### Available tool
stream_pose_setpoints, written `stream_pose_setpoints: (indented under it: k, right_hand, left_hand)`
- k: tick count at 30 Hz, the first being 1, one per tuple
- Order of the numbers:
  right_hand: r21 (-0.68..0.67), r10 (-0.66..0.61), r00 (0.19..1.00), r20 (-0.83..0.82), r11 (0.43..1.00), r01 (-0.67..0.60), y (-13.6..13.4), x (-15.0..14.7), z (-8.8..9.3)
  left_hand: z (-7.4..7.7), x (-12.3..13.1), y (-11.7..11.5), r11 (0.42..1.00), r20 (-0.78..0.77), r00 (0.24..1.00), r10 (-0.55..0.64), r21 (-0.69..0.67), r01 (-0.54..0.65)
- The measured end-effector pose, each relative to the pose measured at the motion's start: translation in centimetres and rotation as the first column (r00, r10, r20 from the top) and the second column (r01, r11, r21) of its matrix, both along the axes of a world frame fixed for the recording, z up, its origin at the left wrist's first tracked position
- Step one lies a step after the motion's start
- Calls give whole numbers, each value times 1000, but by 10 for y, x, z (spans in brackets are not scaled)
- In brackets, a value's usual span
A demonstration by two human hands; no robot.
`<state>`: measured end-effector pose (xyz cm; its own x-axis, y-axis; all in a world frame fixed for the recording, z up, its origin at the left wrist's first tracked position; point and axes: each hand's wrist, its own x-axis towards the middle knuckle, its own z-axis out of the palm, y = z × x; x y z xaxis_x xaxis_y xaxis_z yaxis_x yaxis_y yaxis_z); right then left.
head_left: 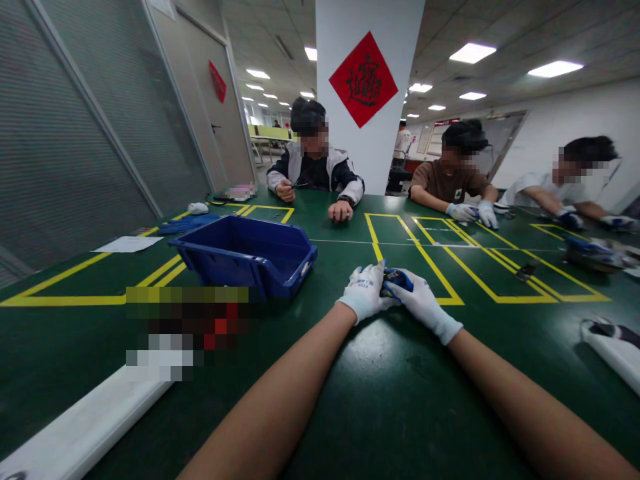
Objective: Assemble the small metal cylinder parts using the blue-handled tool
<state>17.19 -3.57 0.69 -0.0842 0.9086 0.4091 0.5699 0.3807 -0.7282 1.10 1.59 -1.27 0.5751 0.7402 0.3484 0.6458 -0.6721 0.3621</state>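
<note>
My left hand [366, 291] and my right hand [417, 300] meet over the green table [380, 400], both in white work gloves with blue-coated fingers. Their fingers are curled toward each other around something small and dark [395, 279]. The gloves cover most of it, so its kind does not show. An open-fronted blue plastic parts bin [230, 257] stands to the left of my left hand, apart from it. Yellow tape lines [420, 257] run on the table just beyond my fingers.
A white bar-shaped object [95, 413] lies front left, its far end blurred out; another white object [613, 353] lies at right. Paper [127, 245] and blue gloves [187, 224] lie behind the bin. A small dark piece [526, 271] lies right. Several people sit opposite.
</note>
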Motion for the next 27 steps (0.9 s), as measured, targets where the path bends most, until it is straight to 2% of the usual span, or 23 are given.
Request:
stream_pose_setpoints:
  k: [5, 8, 10, 14, 20, 27]
  right_hand:
    - [148, -127, 985, 119, 983, 109, 17, -16, -12]
    - [185, -186, 963, 194, 971, 150, 40, -25, -20]
    - [172, -230, 944, 236, 966, 192, 57, -29, -24]
    - [167, -330, 901, 282, 942, 292, 83, -35, -30]
    - [150, -386, 858, 339, 922, 356, 114, -40, -31]
    - [119, -393, 884, 254, 919, 375, 170, -44, -37]
  left_hand:
    - [-4, -4, 9, 980, -49, 979, 196, -34, -198]
    - [-7, -3, 18, 927, -61, 927, 369, -43, -372]
    - [-9, -1, 24, 894, -90, 893, 440, -49, -445]
    - [-11, 1, 36, 861, -161, 856, 491, -58, -505]
    - [-12, 4, 67, 836, -199, 828, 524, -68, -545]
    - [-8, 6, 100, 817, -258, 808, 530, -102, -568]
